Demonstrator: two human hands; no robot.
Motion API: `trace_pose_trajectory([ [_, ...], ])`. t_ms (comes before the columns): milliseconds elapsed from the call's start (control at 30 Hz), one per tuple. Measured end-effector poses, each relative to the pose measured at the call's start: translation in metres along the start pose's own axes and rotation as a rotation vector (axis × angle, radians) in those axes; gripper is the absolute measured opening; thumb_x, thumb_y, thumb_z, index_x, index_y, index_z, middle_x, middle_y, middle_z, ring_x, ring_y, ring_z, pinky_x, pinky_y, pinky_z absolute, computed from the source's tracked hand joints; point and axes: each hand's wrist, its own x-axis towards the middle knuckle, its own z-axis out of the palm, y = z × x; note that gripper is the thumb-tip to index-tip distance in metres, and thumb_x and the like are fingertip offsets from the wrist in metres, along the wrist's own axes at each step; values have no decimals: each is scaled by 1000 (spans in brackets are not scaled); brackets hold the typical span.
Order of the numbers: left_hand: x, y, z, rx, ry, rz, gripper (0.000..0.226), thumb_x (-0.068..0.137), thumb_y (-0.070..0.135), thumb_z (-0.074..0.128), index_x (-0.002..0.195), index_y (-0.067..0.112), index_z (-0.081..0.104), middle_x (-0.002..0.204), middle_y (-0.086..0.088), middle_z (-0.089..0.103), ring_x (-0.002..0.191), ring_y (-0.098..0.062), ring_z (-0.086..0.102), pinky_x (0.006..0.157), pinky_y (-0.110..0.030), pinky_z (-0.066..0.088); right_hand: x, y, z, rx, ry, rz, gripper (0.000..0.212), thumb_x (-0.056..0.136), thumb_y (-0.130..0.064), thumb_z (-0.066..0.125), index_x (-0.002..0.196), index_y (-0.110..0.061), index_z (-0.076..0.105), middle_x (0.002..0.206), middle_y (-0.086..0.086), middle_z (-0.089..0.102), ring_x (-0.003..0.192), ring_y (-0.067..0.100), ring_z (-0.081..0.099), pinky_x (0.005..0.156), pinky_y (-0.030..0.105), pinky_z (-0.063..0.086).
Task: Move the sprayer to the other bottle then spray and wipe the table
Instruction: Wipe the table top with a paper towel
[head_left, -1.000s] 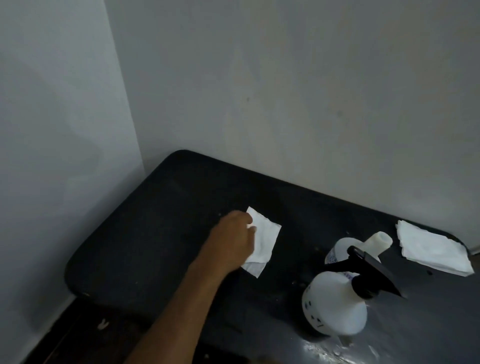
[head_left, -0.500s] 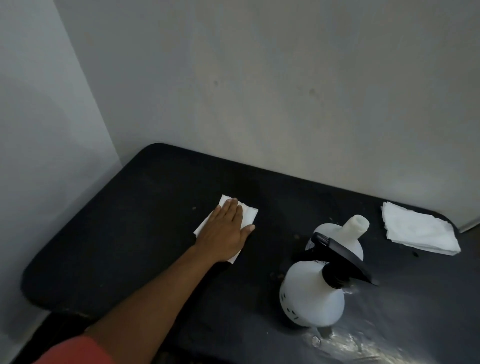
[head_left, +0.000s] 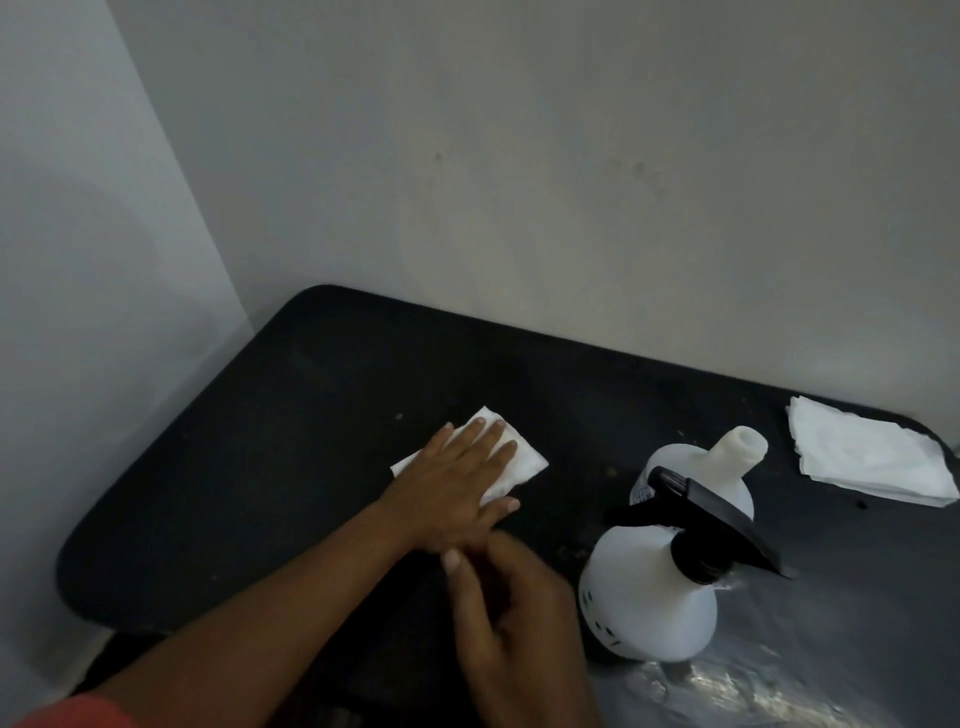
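Where pale walls corner the black table (head_left: 218, 467), left hand (head_left: 452, 488) flat on tissue (head_left: 519, 460), right hand's (head_left: 514, 623) grip unclear.

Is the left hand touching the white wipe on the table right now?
Touching. The head view shows the left hand flat on the white wipe, fingers spread over it, pressing it onto the black table.

wipe (head_left: 511, 457) left of bottles (head_left: 649, 597), napkins (head_left: 867, 460) right
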Motion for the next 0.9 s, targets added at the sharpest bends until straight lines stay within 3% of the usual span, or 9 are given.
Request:
trace_pose_trajectory([
  [267,6,-5,-7,-10,-24,-71,79,94,51,39,154,21,-2,162,-11,-10,147,-25,-13,117,-46,-3,77,18,0,76,165,172,29,97,-33,53,122,-46,49,102,-31,57,101,-12,60,82,10,51],
  [367,9,-2,-8,14,-18,-16,77,95,43,43,154,16,2,163,-11,-5,148,-26,-10,117,-44,-3,90,32,1,15,208,209,35,98,-36,49,133,-33,48,101,-31,55,99,-14,57,85,12,48],
  [467,6,1,-12,-1,-56,98,72,96,41,41,153,18,3,163,-6,-5,148,-21,-12,117,-42,-7,101,44,5,-27,201,283,36,100,-31,45,135,-21,50,112,-14,61,97,-7,57,83,10,44],
  [600,-17,-16,-33,-189,31,-147,64,99,44,21,153,19,-1,163,-2,-8,145,-11,-16,114,-39,-12,106,56,8,-144,233,233,27,102,-20,41,123,-14,58,96,-19,55,80,-25,52,69,-7,36],
  [667,-32,-26,-48,-295,166,-343,56,103,35,25,153,12,13,163,-6,2,147,-15,-5,115,-35,-3,104,61,16,-262,126,178,22,102,-23,41,108,-17,61,90,-17,57,77,-16,56,69,3,40],
  [700,-38,-27,-55,-383,241,-449,52,104,29,29,152,10,19,163,-8,7,148,-17,1,115,-33,2,102,63,20,-330,32,173,21,102,-28,41,105,-19,60,95,-11,62,82,-8,59,72,13,44],
  [767,-48,-22,-64,-542,358,-597,48,104,24,32,150,10,25,162,-8,14,148,-16,9,114,-29,10,102,71,31,-525,-174,186,37,101,-38,39,127,-16,53,131,5,58,120,12,55,97,33,46],
  [800,-51,-17,-66,-592,384,-616,47,104,24,32,149,11,26,161,-7,16,147,-15,11,113,-27,12,105,75,33,-623,-244,193,49,101,-40,37,140,-11,43,148,10,43,138,22,39,112,37,34],
  [900,-61,-5,-66,-695,425,-607,46,104,25,35,149,12,30,161,-5,20,146,-13,14,105,-19,13,117,86,26,-817,-329,153,64,100,-43,35,150,-5,22,161,17,16,149,28,14,120,40,12],
])
